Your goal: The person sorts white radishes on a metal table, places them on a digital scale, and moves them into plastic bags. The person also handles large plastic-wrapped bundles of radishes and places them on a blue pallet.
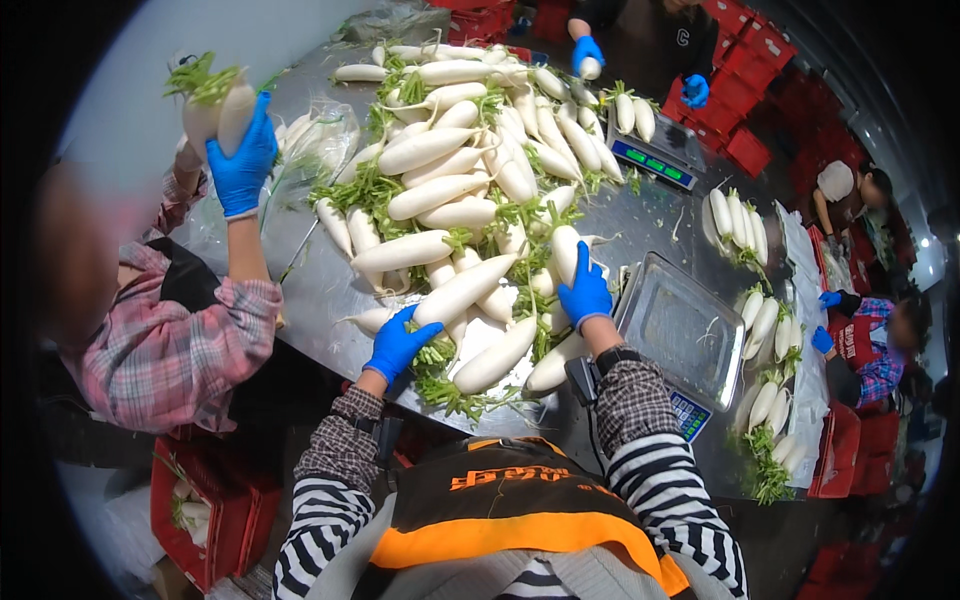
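My left hand (402,342), in a blue glove, grips the leafy end of a white daikon radish (465,289) near the front edge of the pile. My right hand (585,289), gloved in blue too, is closed around another daikon (565,253) at the pile's right side. Between my hands a large daikon (496,355) lies at the table's front edge, its cut green stems towards me. The pile of daikons (427,150) spreads away from me over the metal table (330,307). An empty scale with a metal tray (679,322) stands just right of my right hand.
A co-worker at the left (172,322) holds up daikons; another (645,45) stands across the table by a second scale (652,161) bearing daikons. Sorted daikons (761,322) lie at the right beside plastic sheeting (806,345). Red crates (217,525) stand on the floor at lower left.
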A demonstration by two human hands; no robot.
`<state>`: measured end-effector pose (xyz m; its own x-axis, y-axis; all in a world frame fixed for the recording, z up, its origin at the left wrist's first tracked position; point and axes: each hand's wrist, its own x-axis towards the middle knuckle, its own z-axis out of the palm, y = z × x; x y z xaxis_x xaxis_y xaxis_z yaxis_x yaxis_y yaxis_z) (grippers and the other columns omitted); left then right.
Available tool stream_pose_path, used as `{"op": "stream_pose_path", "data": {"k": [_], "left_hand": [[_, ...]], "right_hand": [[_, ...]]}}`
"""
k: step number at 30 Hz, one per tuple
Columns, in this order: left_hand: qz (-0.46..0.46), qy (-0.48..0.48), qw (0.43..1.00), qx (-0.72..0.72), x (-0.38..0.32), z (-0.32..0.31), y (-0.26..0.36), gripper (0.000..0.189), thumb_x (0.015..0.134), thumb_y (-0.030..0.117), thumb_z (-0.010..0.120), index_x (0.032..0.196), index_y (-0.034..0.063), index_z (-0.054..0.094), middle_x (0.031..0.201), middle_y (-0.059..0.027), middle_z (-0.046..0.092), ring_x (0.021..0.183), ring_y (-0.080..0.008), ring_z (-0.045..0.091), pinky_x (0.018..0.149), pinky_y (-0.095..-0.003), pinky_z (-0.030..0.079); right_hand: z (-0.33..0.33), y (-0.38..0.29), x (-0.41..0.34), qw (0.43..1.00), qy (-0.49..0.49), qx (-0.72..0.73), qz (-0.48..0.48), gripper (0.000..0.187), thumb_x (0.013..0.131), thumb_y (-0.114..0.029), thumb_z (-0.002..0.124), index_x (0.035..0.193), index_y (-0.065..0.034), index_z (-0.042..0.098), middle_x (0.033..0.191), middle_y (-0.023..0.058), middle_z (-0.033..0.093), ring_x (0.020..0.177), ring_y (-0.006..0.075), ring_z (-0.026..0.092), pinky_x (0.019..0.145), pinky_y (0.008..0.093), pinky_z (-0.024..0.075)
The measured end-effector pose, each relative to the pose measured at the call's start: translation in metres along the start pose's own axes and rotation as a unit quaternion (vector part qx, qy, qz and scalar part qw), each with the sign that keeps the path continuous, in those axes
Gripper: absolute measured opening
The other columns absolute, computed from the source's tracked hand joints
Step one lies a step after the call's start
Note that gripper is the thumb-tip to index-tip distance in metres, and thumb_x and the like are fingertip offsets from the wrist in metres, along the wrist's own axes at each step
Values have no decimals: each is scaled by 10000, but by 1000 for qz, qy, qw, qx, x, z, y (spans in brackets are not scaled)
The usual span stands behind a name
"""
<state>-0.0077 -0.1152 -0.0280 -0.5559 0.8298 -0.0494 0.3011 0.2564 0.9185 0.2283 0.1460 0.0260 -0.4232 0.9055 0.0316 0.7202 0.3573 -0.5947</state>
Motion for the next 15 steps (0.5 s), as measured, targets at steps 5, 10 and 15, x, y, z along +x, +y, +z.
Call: {"op": "stream_pose_path", "data": {"k": [5, 10, 15], "left_hand": [[-27, -8, 999, -30, -3, -3, 13, 618, 769, 395, 788, 1224, 13, 619, 1097, -140, 682, 1001, -225, 638, 895, -350, 487], [-20, -13, 999, -46, -5, -6, 27, 613, 770, 320, 799, 1264, 19, 596, 1106, -133, 682, 1016, -217, 641, 899, -342, 496], [14, -69, 997, 26, 6, -8, 34, 829, 733, 331, 820, 1426, 76, 444, 1270, -212, 598, 1166, -270, 591, 978, -384, 464]], "right_hand": [[-70, 22, 26, 848, -104, 496, 156, 776, 786, -197, 713, 1466, -93, 352, 1212, 155, 586, 1054, 315, 611, 934, 382, 493], [-144, 82, -33, 939, 137, 314, 9, 773, 794, -91, 698, 1473, -37, 333, 1417, 157, 446, 1252, 270, 483, 1043, 356, 395], [-179, 115, -92, 953, 183, 230, 73, 746, 807, -59, 665, 1472, -15, 329, 1435, 154, 429, 1273, 274, 461, 1071, 355, 359]]}}
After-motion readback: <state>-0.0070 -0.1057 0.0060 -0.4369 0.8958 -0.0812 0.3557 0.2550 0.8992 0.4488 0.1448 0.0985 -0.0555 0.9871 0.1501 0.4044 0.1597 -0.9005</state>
